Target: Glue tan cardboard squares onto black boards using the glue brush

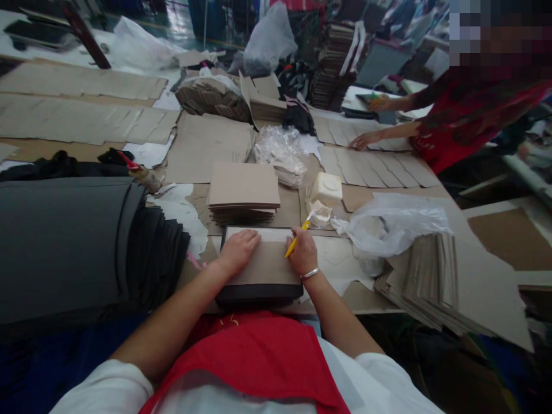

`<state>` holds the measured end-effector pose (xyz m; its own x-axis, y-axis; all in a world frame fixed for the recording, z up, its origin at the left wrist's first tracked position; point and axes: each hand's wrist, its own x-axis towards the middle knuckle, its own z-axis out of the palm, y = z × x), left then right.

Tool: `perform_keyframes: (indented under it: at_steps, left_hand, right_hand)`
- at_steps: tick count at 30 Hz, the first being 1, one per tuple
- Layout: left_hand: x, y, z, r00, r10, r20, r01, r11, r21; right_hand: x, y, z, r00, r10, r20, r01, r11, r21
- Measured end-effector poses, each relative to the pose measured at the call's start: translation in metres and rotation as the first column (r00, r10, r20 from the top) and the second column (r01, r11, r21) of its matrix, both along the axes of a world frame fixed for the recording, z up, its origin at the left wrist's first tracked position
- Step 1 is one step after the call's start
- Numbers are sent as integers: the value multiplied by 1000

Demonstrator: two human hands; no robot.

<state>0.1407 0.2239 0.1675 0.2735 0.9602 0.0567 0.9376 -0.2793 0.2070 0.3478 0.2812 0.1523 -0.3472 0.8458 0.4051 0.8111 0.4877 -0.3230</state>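
A tan cardboard sheet [263,267] lies on a black panel [259,294] in front of me, with a white strip showing along its far edge. My left hand [240,250] rests on the left part of the sheet, fingers stretched out and holding nothing. At the right edge, my right hand [303,250] is closed around a slim yellow-handled brush [293,244]; its pale end points away, though the bristles are hard to make out. Just beyond is a stack of cut cardboard pieces [244,187]. A cream plastic tub [326,188] stands past my right hand.
Dark grey sheets [60,247] are piled high at left. To the right, a clear plastic bag [392,224] lies over cardboard sheets [435,276] that overhang the table edge. A co-worker's hand [365,140] touches overlapping cardboard strips [375,167]. Another brush [140,172] lies at left.
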Motion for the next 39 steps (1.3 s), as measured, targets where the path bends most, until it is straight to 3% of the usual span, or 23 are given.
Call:
perform_keyframes:
  at_steps: [4,6,8,11,13,15,16,18,20,21,23,27,29,32,35,36,37,39]
  left_hand:
    - [12,-9,-11,999,-18,-26,15,994,-107]
    - [7,-17,-11,998,36,-42,-42,990,-131]
    - [-2,-28,-3,986,147,-76,-157,976,-152]
    - [-18,-54,25,961,262,-91,-272,954,-123]
    - [-28,-77,52,982,189,-8,-189,982,-7]
    - [-42,-104,79,993,75,88,-93,970,223]
    - [-50,-117,92,991,77,107,-110,929,352]
    - [-74,-143,114,968,227,104,-247,807,537]
    - [-102,-163,127,892,448,59,-398,718,571]
    - [-117,-171,131,856,516,21,-443,713,543]
    - [-142,-182,136,833,550,-58,-467,755,461]
    - [-166,-194,144,906,412,-97,-344,850,398]
    - [-163,-197,150,941,332,-67,-261,837,482]
    - [-142,-194,154,972,223,-69,-122,737,665]
    - [-103,-177,145,983,93,-161,53,689,722]
    - [-87,-169,139,981,54,-184,96,690,717]
    - [-71,-161,131,980,16,-199,131,700,702]
    - [-39,-146,115,976,-62,-207,188,719,669]
  right_hand:
    - [-16,-11,-3,936,348,58,-343,936,-77]
    - [-18,-13,-3,920,371,126,-357,927,-116]
    - [-13,-13,-1,933,296,203,-278,954,-116]
    - [4,-11,4,950,146,277,-137,989,-53]
    - [14,-8,4,957,80,278,-89,996,17]
    - [17,-6,1,971,83,223,-103,992,78]
    - [16,-7,1,979,91,184,-110,989,100]
    - [7,-12,5,986,130,106,-143,981,128]
    - [-6,-22,16,985,169,42,-173,977,127]
    - [-13,-27,22,983,185,15,-185,975,121]
    - [-26,-35,35,976,214,-36,-209,972,106]
    - [-45,-44,57,947,278,-164,-274,961,45]
    - [-54,-49,68,911,305,-276,-325,945,-28]
    - [-73,-64,90,775,300,-555,-459,873,-169]
    - [-97,-82,110,590,183,-787,-591,762,-265]
    - [-104,-86,113,560,162,-813,-605,750,-268]
    - [-109,-87,114,559,158,-814,-594,762,-260]
    - [-110,-84,107,627,169,-760,-504,832,-231]
